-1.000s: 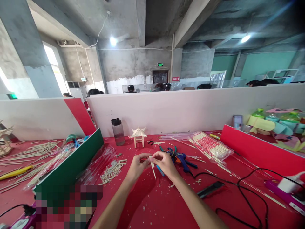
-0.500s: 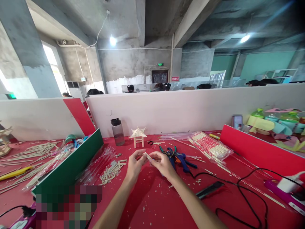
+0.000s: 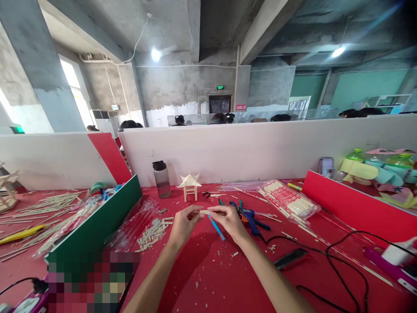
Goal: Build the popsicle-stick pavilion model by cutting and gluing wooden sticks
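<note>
Between my fingertips is a short piece of pale wooden stick (image 3: 204, 212), held level above the table. My left hand (image 3: 185, 221) pinches one end of it and my right hand (image 3: 228, 221) pinches the other. Below the right fingers lies a blue stick-shaped object (image 3: 217, 229), partly covered by that hand. A small pavilion model made of sticks (image 3: 190, 187) stands just beyond my hands. To the left is a pile of short cut sticks (image 3: 153, 234). Beside my right hand sits a blue glue gun (image 3: 249, 219), along with blue-and-green handled pliers (image 3: 235, 206).
A water bottle (image 3: 162, 180) stands by the white partition (image 3: 228, 150). Packed sticks (image 3: 289, 198) lie at the right. A black cable (image 3: 329, 252) loops across the red table (image 3: 208, 282). Green (image 3: 97, 221) and red (image 3: 352, 208) boards border the sides.
The stick piece has turned from slanted to nearly level, and my hands have moved slightly apart. The blue stick-shaped object now shows below my right hand.
</note>
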A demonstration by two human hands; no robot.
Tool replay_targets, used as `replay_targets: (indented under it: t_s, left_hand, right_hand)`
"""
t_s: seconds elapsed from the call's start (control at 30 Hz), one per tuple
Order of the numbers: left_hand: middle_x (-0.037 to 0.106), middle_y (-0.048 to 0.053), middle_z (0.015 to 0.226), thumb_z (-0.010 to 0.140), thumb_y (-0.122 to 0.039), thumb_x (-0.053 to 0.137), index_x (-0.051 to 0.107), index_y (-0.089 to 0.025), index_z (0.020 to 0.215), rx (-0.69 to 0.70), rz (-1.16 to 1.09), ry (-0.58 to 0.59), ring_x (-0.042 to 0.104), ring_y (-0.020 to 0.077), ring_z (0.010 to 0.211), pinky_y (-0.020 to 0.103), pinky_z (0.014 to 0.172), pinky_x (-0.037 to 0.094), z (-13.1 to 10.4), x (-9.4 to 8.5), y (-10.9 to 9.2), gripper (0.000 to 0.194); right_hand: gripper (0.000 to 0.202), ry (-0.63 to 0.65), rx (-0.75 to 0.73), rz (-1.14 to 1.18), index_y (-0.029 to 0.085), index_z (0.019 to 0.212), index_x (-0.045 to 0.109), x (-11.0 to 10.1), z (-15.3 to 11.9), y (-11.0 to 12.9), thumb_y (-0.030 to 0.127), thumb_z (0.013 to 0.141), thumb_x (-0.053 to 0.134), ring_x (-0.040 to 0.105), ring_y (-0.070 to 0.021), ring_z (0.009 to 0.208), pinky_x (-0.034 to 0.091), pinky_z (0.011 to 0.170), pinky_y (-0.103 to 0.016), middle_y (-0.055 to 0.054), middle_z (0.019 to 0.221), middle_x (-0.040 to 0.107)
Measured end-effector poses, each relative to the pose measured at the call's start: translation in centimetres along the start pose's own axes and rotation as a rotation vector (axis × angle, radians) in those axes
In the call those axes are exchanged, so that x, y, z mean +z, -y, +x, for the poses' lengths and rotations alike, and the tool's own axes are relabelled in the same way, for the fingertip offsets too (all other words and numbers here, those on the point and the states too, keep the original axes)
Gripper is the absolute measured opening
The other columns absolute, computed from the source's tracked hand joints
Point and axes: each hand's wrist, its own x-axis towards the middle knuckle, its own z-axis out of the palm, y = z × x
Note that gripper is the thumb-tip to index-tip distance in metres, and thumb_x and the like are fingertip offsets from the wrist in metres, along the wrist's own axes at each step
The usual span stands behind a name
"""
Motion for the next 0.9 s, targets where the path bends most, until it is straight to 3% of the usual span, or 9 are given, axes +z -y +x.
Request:
replay_targets:
  t_s: [0.4,0.7,0.9]
  left_hand:
    - [0.071,0.003,0.074,0.079,-0.034,0.069,0.074,-0.015,0.1,0.07,0.141,0.041,0.062,0.0154,0.067,0.023,0.064,0.046,-0.2,-0.1,-0.5,0.029]
    - [0.072,0.006,0.074,0.076,-0.037,0.072,0.075,-0.013,0.096,-0.06,-0.086,0.096,0.061,0.0164,0.066,0.024,0.064,0.046,-0.1,0.4,-0.7,0.031]
    - [0.073,0.006,0.074,0.075,-0.037,0.074,0.075,-0.012,0.093,-0.072,-0.149,0.089,0.062,0.0162,0.066,0.024,0.064,0.046,-0.2,0.5,-0.9,0.031]
  right_hand:
    - [0.037,0.022,0.04,0.027,0.016,0.086,0.077,-0.1,0.1,-0.2,0.045,0.062,0.081,0.069,-0.0228,0.07,0.054,0.074,-0.035,-0.007,0.074,0.076]
    - [0.034,0.049,0.016,-0.01,0.017,0.088,0.075,-0.1,0.2,-0.2,0.042,0.065,0.079,0.069,-0.0209,0.07,0.053,0.071,-0.032,-0.006,0.079,0.075]
    - [0.033,0.038,0.012,0.045,0.017,0.082,0.072,0.0,0.3,-0.4,0.044,0.065,0.08,0.068,-0.0192,0.07,0.053,0.071,-0.03,-0.005,0.076,0.073]
